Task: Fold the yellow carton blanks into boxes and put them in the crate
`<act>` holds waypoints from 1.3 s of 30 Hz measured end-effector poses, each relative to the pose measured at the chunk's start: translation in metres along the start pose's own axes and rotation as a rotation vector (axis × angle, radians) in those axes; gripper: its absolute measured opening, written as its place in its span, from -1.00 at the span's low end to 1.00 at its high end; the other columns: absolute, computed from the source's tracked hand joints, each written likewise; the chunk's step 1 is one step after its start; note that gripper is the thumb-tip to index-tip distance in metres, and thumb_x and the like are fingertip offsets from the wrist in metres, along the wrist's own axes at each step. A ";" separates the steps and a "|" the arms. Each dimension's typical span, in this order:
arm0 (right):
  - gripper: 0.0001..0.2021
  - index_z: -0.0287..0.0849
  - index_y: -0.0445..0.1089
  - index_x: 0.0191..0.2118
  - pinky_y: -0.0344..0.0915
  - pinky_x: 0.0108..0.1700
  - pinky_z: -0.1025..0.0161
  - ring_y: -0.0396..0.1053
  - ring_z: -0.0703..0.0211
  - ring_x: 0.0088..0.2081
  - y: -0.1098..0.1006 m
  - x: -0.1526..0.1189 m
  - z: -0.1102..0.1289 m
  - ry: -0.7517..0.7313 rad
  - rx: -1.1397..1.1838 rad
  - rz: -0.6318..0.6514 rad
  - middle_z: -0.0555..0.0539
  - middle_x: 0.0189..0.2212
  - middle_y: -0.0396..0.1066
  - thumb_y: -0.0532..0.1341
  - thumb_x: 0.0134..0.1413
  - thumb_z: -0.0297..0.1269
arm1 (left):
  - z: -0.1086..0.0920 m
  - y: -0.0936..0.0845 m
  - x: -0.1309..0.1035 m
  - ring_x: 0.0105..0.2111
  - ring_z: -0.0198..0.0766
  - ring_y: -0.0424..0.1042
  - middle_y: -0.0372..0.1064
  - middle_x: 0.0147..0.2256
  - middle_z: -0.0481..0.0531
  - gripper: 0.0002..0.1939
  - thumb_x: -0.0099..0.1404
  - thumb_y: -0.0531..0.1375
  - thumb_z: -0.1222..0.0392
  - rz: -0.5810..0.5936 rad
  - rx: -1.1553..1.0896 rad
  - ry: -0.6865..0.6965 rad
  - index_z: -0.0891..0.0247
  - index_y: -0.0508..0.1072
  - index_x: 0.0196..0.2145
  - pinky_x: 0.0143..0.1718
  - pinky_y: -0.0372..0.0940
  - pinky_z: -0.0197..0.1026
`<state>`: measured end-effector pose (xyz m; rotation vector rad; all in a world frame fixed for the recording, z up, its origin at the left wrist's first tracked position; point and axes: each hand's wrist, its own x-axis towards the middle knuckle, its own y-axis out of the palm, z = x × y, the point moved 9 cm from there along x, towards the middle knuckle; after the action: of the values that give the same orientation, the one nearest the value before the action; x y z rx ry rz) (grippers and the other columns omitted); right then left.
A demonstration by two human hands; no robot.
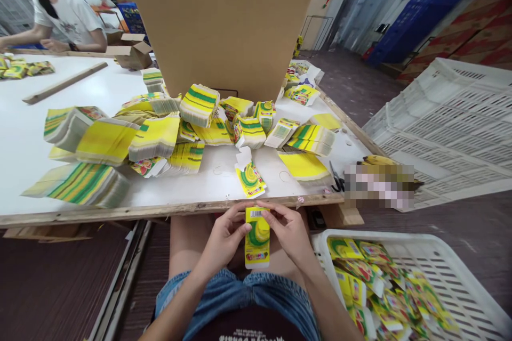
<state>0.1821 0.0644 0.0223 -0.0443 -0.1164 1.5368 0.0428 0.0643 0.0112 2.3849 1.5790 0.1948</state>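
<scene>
A small yellow-and-green printed carton (257, 240) is held upright over my lap, just below the table's front edge. My left hand (229, 234) grips its left side, thumb on the front face. From the right, my right hand (287, 229) pinches the upper part near the barcode; its fingertips lie along the top end. On the table just beyond my hands rests another carton (251, 177) with its white end flaps raised. Behind it, stacks of flat carton blanks (106, 141) and further bundles (200, 105) spread across the tabletop.
A white plastic basket (326, 256) with many cartons stands at my right. Black scissors (336, 178) and bananas (378, 162) lie at the table's right corner. A tall cardboard sheet (228, 21) rises behind the stacks. A co-worker (72, 16) sits at far left. White crates (444, 122) stand right.
</scene>
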 end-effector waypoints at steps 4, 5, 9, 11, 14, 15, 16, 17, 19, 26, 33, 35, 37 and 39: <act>-0.80 -0.10 0.56 -0.18 0.43 -0.09 0.08 0.50 0.00 -0.15 -0.011 -0.006 0.002 0.012 -0.016 -0.047 -0.11 -0.19 0.57 0.28 0.09 -0.18 | 0.007 0.013 0.001 -0.13 -0.07 0.50 0.51 -0.10 0.18 -0.61 0.24 0.25 0.12 -0.028 0.018 -0.002 0.26 0.40 0.01 -0.13 0.39 -0.13; -0.81 -0.10 0.57 -0.20 0.43 -0.11 0.10 0.50 0.01 -0.17 -0.012 -0.008 0.005 0.002 -0.041 -0.055 -0.11 -0.22 0.58 0.28 0.09 -0.18 | 0.008 0.015 0.001 -0.16 -0.08 0.51 0.52 -0.12 0.18 -0.63 0.26 0.24 0.11 -0.047 0.034 -0.006 0.26 0.41 -0.01 -0.16 0.40 -0.14; -0.82 -0.12 0.57 -0.27 0.41 -0.13 0.12 0.49 0.01 -0.20 -0.021 -0.015 0.021 -0.038 -0.127 -0.067 -0.12 -0.27 0.57 0.26 0.10 -0.17 | 0.010 0.024 0.004 -0.21 -0.11 0.51 0.53 -0.16 0.16 -0.72 0.30 0.19 0.06 -0.089 0.095 0.022 0.29 0.47 -0.14 -0.18 0.41 -0.16; -0.79 -0.11 0.57 -0.28 0.40 -0.17 0.11 0.49 -0.01 -0.22 -0.042 -0.021 0.024 -0.025 -0.249 -0.073 -0.13 -0.26 0.56 0.24 0.10 -0.13 | 0.010 0.029 0.006 -0.18 -0.12 0.51 0.53 -0.16 0.14 -0.71 0.32 0.16 0.07 -0.036 0.144 0.040 0.28 0.47 -0.10 -0.15 0.40 -0.15; -0.77 -0.03 0.58 -0.34 0.33 -0.19 0.01 0.46 -0.11 -0.24 -0.102 -0.032 0.024 0.025 -0.657 -0.136 -0.15 -0.29 0.56 0.23 0.05 -0.04 | 0.007 0.022 0.011 -0.12 -0.12 0.50 0.53 -0.14 0.15 -0.69 0.36 0.10 0.12 -0.016 0.296 0.085 0.27 0.42 -0.01 -0.08 0.39 -0.13; -0.75 -0.02 0.57 -0.42 0.30 -0.17 -0.05 0.45 -0.16 -0.25 -0.123 -0.036 0.025 0.028 -0.809 -0.176 -0.17 -0.34 0.56 0.23 0.02 -0.01 | 0.003 0.014 0.014 -0.09 -0.12 0.50 0.52 -0.11 0.17 -0.70 0.37 0.08 0.14 -0.046 0.394 0.118 0.27 0.41 0.00 -0.05 0.39 -0.11; -0.72 -0.03 0.56 -0.46 0.27 -0.15 -0.09 0.44 -0.20 -0.25 -0.141 -0.039 0.029 0.007 -0.919 -0.228 -0.20 -0.37 0.55 0.22 0.00 0.03 | -0.002 0.006 0.018 -0.05 -0.12 0.48 0.50 -0.06 0.18 -0.70 0.38 0.07 0.15 -0.088 0.507 0.158 0.28 0.41 0.00 0.00 0.37 -0.09; -0.70 -0.03 0.56 -0.43 0.26 -0.14 -0.10 0.43 -0.22 -0.24 -0.151 -0.040 0.031 -0.008 -0.985 -0.255 -0.22 -0.36 0.54 0.20 0.00 0.04 | -0.006 -0.001 0.022 -0.01 -0.11 0.45 0.48 -0.03 0.19 -0.71 0.38 0.06 0.17 -0.124 0.638 0.200 0.27 0.42 -0.02 0.05 0.34 -0.06; -0.70 -0.05 0.55 -0.38 0.27 -0.15 -0.07 0.44 -0.17 -0.25 -0.149 -0.033 0.030 -0.045 -0.994 -0.245 -0.20 -0.35 0.54 0.18 0.03 0.02 | -0.011 -0.012 0.032 0.07 -0.08 0.40 0.44 0.02 0.20 -0.71 0.37 0.05 0.20 -0.156 0.843 0.249 0.27 0.43 -0.02 0.13 0.27 0.01; -0.80 -0.16 0.49 -0.24 0.27 -0.10 0.07 0.41 -0.06 -0.19 -0.039 0.053 -0.005 -0.065 -0.863 -0.208 -0.18 -0.28 0.50 0.21 0.11 -0.17 | 0.003 -0.024 0.061 0.15 0.02 0.32 0.40 0.09 0.25 -0.75 0.33 0.11 0.20 -0.092 1.084 0.261 0.27 0.48 -0.09 0.22 0.11 0.18; -0.76 -0.22 0.40 -0.24 0.24 -0.08 0.09 0.38 -0.12 -0.11 -0.002 0.095 -0.038 0.041 -0.871 -0.257 -0.28 -0.21 0.44 0.35 -0.09 -0.34 | 0.011 -0.023 0.062 0.19 0.01 0.28 0.32 0.16 0.28 -0.70 0.37 0.06 0.16 -0.073 1.188 0.228 0.28 0.44 -0.03 0.23 0.10 0.15; -0.77 -0.21 0.37 -0.25 0.23 -0.06 0.06 0.37 -0.15 -0.08 -0.003 0.094 -0.041 0.056 -0.847 -0.265 -0.29 -0.19 0.43 0.35 -0.09 -0.36 | 0.011 -0.023 0.063 0.19 0.03 0.27 0.31 0.16 0.30 -0.70 0.38 0.05 0.16 -0.071 1.182 0.219 0.30 0.45 -0.04 0.23 0.08 0.15; -0.76 -0.19 0.34 -0.27 0.23 -0.03 0.05 0.35 -0.16 -0.06 -0.004 0.092 -0.042 0.065 -0.806 -0.278 -0.29 -0.18 0.43 0.35 -0.11 -0.36 | 0.011 -0.023 0.063 0.20 0.04 0.26 0.30 0.17 0.31 -0.70 0.38 0.04 0.15 -0.070 1.162 0.212 0.31 0.45 -0.06 0.24 0.06 0.16; -0.74 -0.17 0.31 -0.29 0.22 -0.02 0.05 0.34 -0.16 -0.04 -0.006 0.092 -0.043 0.072 -0.747 -0.299 -0.27 -0.19 0.43 0.35 -0.15 -0.38 | 0.011 -0.023 0.064 0.20 0.04 0.26 0.29 0.17 0.30 -0.71 0.38 0.04 0.15 -0.071 1.129 0.207 0.29 0.46 -0.06 0.24 0.05 0.17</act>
<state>0.1948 0.1575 -0.0152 -0.6450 -0.6071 1.1225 0.0502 0.1296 -0.0086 3.1242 2.2580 -0.6702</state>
